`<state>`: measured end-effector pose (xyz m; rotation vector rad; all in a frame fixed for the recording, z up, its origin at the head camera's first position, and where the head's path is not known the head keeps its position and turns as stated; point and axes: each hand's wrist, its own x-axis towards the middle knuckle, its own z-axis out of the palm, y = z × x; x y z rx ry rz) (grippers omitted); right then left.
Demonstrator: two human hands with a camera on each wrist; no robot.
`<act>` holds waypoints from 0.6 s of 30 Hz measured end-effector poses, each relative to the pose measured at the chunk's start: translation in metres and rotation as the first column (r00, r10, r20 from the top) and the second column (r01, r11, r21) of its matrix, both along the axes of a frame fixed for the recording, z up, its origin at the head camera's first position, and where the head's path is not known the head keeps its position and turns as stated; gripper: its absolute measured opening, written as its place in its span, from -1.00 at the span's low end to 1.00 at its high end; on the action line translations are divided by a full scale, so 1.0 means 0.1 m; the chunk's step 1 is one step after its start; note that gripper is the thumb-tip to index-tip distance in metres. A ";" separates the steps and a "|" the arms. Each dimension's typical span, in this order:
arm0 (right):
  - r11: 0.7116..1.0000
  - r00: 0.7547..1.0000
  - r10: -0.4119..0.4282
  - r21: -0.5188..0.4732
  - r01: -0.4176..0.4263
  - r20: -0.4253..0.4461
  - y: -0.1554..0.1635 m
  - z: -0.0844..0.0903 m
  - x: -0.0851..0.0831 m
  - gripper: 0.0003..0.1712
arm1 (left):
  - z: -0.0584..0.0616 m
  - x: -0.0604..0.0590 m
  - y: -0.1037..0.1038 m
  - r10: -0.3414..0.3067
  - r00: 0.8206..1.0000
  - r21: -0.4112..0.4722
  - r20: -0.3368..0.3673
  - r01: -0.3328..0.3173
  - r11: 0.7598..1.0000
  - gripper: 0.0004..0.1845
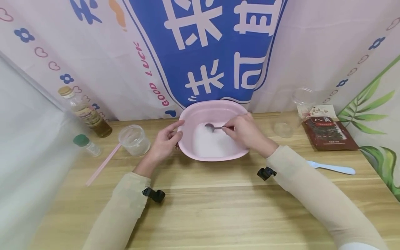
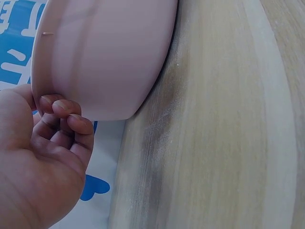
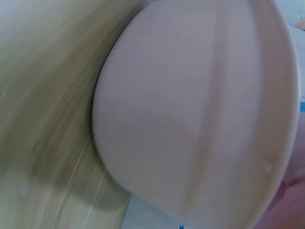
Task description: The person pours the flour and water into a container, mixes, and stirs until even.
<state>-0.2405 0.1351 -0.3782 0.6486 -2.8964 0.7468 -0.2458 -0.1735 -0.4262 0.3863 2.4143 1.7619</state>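
Observation:
A pink plastic basin [image 1: 184, 140] stands near the back of the wooden table, with white powder [image 1: 215, 146] over its bottom. My left hand [image 1: 164, 142] grips the basin's left rim. In the left wrist view, that hand's fingers [image 2: 66, 109] curl against the outer wall just under the rim. Inside the basin, my right hand [image 1: 248, 132] holds a metal spoon [image 1: 210, 127] by its handle, its bowl low over the powder. Only the basin's outer wall [image 3: 157, 105] and a blurred edge of the right hand [image 3: 288, 191] show in the right wrist view.
To the left are a clear tub [image 1: 134, 140], a pink stick [image 1: 103, 166], a green-capped jar [image 1: 89, 145] and an oil bottle [image 1: 89, 114]. At the right lie a brown packet [image 1: 329, 133], a clear plastic container [image 1: 284, 128] and a light blue utensil [image 1: 334, 168]. A printed curtain [image 1: 118, 69] hangs behind.

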 end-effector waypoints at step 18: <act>0.989 0.989 0.145 0.008 -0.145 -0.027 0.40 0.12 0.18 -0.86 | -0.01 0.00 0.00 0.004 1.000 -0.012 0.013 -0.004 1.000 -0.45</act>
